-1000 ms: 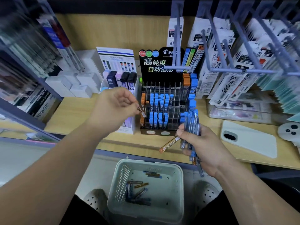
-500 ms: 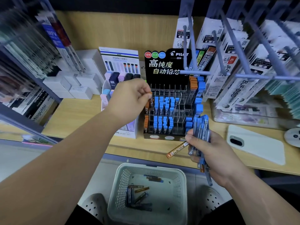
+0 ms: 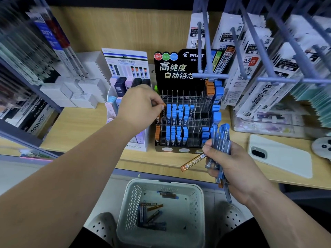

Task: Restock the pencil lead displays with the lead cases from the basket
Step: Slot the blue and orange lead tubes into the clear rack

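At the left edge of the Pilot display (image 3: 188,122), in its middle tier, our left hand (image 3: 141,106) pinches an orange-capped lead case (image 3: 163,105) between the thumb and curled fingertips, right at the slots there. In front of the display's right corner, our right hand (image 3: 236,165) is wrapped round a bundle of blue lead cases (image 3: 221,140), with one orange case (image 3: 192,162) jutting out to the left under the thumb. The basket (image 3: 129,203) sits below and in front of the display, past the table (image 3: 80,126) edge, with a few loose cases (image 3: 152,215) on its bottom.

We judge the step in hand to be seating the orange-capped case in the display's orange column. Next we would press it fully down, let go, then reach across to draw the jutting orange case from the bundle and match it to a slot of its colour.
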